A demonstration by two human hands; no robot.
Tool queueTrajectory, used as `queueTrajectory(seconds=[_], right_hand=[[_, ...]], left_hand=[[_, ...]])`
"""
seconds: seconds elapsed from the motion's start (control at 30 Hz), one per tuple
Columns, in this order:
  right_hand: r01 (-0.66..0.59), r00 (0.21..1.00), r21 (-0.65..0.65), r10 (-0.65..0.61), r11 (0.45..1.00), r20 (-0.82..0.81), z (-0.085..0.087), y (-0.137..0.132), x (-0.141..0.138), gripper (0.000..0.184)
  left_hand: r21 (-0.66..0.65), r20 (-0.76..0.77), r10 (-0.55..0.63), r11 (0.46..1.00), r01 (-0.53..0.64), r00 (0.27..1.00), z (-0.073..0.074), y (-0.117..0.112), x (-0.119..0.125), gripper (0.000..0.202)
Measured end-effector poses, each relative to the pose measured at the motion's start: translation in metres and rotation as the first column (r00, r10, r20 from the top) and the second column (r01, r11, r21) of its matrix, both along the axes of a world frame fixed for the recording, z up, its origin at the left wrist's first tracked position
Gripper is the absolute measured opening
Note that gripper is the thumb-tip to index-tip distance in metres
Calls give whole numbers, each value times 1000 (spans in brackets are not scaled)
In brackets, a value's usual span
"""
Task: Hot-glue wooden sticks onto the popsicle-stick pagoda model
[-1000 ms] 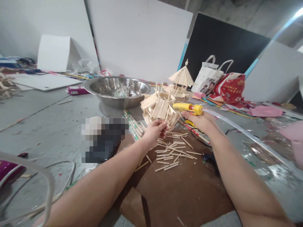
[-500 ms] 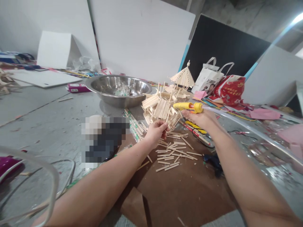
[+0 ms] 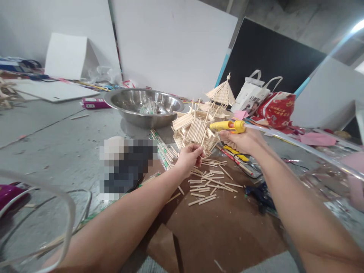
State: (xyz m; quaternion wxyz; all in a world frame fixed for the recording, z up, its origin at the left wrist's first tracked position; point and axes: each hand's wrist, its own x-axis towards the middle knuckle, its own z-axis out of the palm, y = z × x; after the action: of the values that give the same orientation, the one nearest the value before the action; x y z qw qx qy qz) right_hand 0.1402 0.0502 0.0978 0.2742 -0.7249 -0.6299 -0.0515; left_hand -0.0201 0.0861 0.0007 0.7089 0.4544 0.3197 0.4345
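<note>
Many short loose sticks lie near the far edge of the brown cardboard sheet. Just behind them the left hand pinches the lower side of the stick model, which stands at that far edge. The right hand is closed around a yellow glue gun, with its tip at the right side of the model. Farther away, on the grey floor, stand a steel bowl and, to its right, a small stick roof.

bright, even light | glare top right | edges bowed | centre sharp
</note>
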Motion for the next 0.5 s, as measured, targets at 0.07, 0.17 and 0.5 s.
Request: queueTrajectory(seconds=[0.07, 0.17, 0.5], right_hand=[[-26, 999, 1, 26, 1000, -30, -3, 2, 3, 35], [-112, 991, 27, 114, 993, -76, -7, 5, 8, 33], [-124, 992, 49, 125, 991, -28, -9, 2, 11, 34]], left_hand=[[-2, -6, 1, 1000, -1, 1000, 1, -1, 0, 19], [1, -16, 2, 1000, -2, 1000, 2, -1, 0, 18], [19, -13, 12, 1000, -12, 1000, 3, 0, 0, 18]])
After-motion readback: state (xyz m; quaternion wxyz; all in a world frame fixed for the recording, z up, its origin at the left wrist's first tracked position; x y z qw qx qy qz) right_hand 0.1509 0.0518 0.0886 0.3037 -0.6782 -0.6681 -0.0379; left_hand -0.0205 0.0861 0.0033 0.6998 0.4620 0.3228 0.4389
